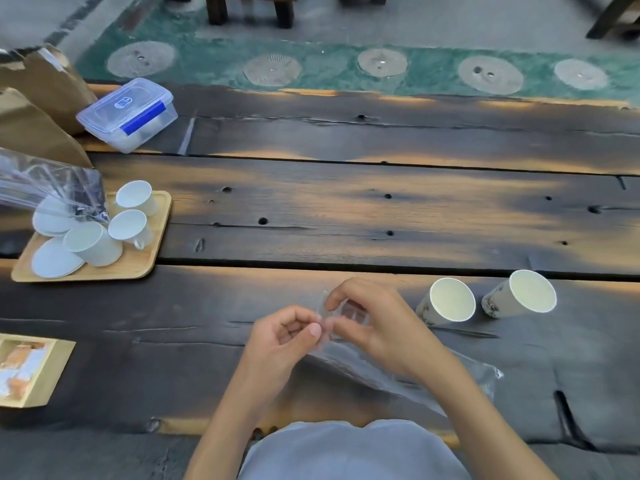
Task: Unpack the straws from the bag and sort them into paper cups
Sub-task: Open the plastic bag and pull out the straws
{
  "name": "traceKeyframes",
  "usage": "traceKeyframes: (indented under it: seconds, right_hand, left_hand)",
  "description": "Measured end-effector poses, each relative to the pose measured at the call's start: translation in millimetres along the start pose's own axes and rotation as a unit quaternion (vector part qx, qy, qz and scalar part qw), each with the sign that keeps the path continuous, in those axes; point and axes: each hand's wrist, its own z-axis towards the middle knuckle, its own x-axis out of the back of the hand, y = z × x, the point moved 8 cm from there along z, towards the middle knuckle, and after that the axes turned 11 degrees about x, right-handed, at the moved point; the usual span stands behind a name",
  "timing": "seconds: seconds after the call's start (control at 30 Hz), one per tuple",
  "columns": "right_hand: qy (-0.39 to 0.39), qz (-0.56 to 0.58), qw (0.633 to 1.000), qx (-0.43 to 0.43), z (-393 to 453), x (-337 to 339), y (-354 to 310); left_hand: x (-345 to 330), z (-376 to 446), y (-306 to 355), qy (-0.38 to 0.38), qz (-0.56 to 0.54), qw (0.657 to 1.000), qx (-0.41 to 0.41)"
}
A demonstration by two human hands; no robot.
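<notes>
Currently both hands pinching clear straw bag [398, 368] top.
Left hand [287, 336], right hand [374, 320] gripping it; two paper cups [450, 301] standing empty.

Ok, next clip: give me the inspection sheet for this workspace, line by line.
Surface: dark, knotted wooden table.
Job's things: clear plastic bag at the near edge; straws not discernible; two paper cups upright, empty, right of the hands.
Clutter: wooden tray holding white cups and saucers; lidded plastic box; brown paper bags.
Grippers: left hand and right hand pinch the bag's end.
Cables: nothing seen.
Surroundings: green mat beyond.
</notes>
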Motion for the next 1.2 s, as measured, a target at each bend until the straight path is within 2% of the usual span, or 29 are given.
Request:
traceKeyframes:
  seconds: [0.1, 0.23, 0.33, 0.5, 0.6, 0.77, 0.9, 1.07, 1.2]
  right_hand:
    - [-0.018, -0.022, 0.999, 0.023, -3.7, -8.0, -1.5]
    - [0.045, -0.020, 0.998, 0.039, -5.8, -2.7, -3.1]
    - [0.050, -0.009, 0.999, 0.019, -6.3, -4.4, 0.5]
    - [0.110, 0.055, 0.992, -0.041, -7.3, 10.2, 9.9]
    - [0.089, 0.094, 0.989, -0.066, -6.9, 10.0, 12.4]
    - [0.040, 0.067, 0.995, -0.056, -0.6, 1.5, 10.8]
    - [0.060, 0.054, 0.994, -0.069, -2.6, 11.0, 21.1]
    - [0.073, 0.048, 0.992, -0.089, -13.9, 15.3, 28.5]
    - [0.129, 0.031, 0.979, -0.158, -50.1, 44.5, 65.0]
  left_hand:
    - [-3.7, -0.1, 1.9, 0.005, 0.004, 1.000, -0.003]
    - [-5.6, -2.2, 5.1, 0.008, 0.008, 1.000, -0.007]
    - [-5.0, -1.7, 3.0, 0.013, 0.010, 1.000, -0.004]
    - [2.9, -0.1, -2.0, 0.034, -0.010, 0.999, 0.002]
    - [1.7, 2.1, 1.1, 0.025, -0.011, 1.000, 0.007]
    - [-18.3, 8.8, 14.4, -0.017, 0.057, 0.998, -0.022]
    - [-15.7, 14.3, 9.8, -0.025, 0.067, 0.997, -0.013]
    - [-27.1, 17.4, 12.5, -0.094, 0.159, 0.983, -0.020]
    - [-16.0, 20.9, 18.9, -0.054, 0.155, 0.986, -0.028]
